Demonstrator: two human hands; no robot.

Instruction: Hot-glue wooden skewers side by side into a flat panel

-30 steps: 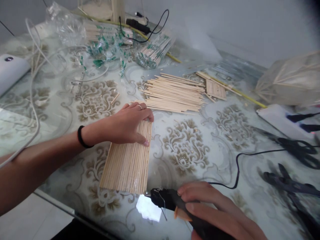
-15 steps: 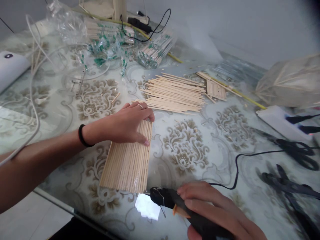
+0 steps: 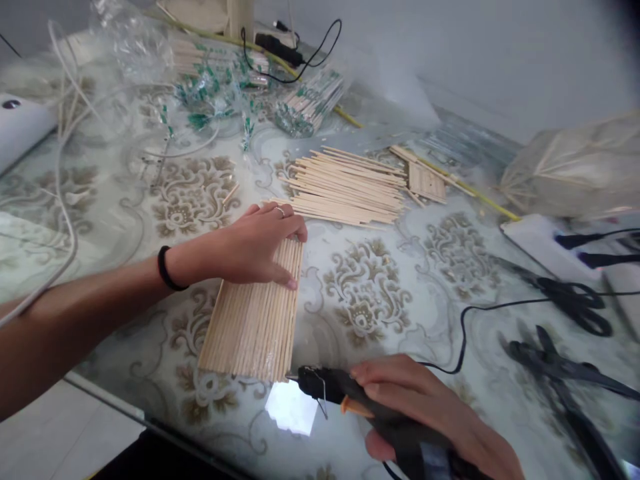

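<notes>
A flat panel of glued wooden sticks (image 3: 253, 320) lies near the table's front edge. My left hand (image 3: 255, 250) rests on its far end, fingers stretched flat and pressing it down; a ring is on one finger and a black band on the wrist. My right hand (image 3: 430, 413) is wrapped round a black hot glue gun (image 3: 350, 400) with an orange trigger. Its nozzle touches the panel's near right corner. A black cord (image 3: 465, 333) runs from the gun toward the right.
A loose pile of wooden sticks (image 3: 350, 187) lies behind the panel, with a small stick panel (image 3: 426, 181) beside it. Packets of sticks (image 3: 307, 103) and plastic wrappers sit at the back. Black scissors (image 3: 575, 300), pliers (image 3: 560, 363) and a white power strip (image 3: 545, 243) lie at right. White cables lie at left.
The glue gun in my right hand has shifted slightly left, up to the panel's near corner. The view drifted a little right. My left hand has stayed on the panel.
</notes>
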